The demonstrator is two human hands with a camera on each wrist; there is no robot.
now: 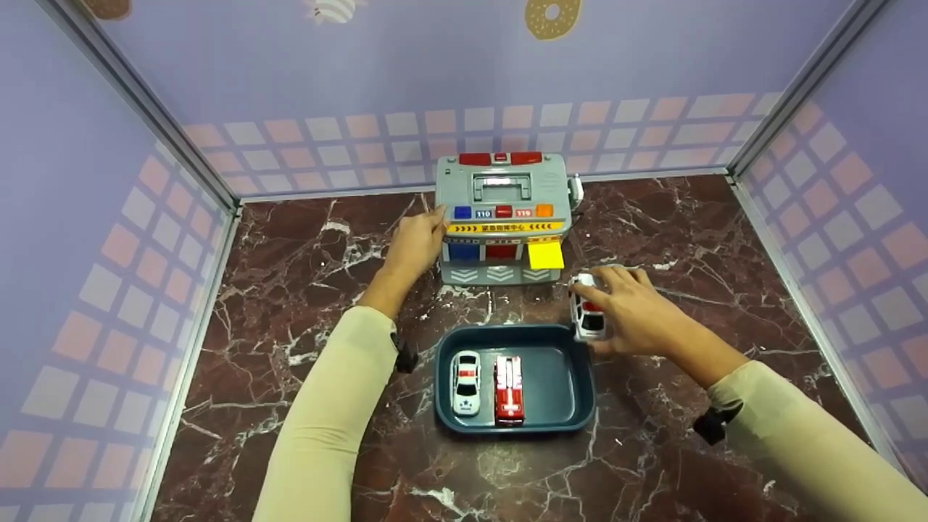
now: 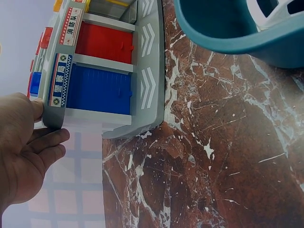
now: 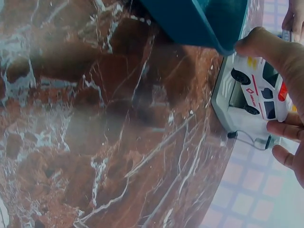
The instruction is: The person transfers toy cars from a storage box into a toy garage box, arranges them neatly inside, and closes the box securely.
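My left hand [image 1: 419,243] holds the front left corner of a grey toy emergency station [image 1: 453,190], thumb and fingers at its roof edge in the left wrist view. The station has a blue door [image 2: 97,90], a red door [image 2: 104,42] and a raised yellow flap [image 1: 546,255]. My right hand [image 1: 634,308] pinches a white toy ambulance [image 1: 589,319] by its ends, thumb at one end and fingers at the other. The ambulance is held just above the tray's far right corner, to the right of the station's front.
A dark teal tray [image 1: 444,377] stands in front of the station. Inside it lie a white toy police car [image 1: 466,384] and a red toy fire truck [image 1: 509,391]. Purple panels enclose the marbled tabletop [image 1: 304,406] behind and on both sides.
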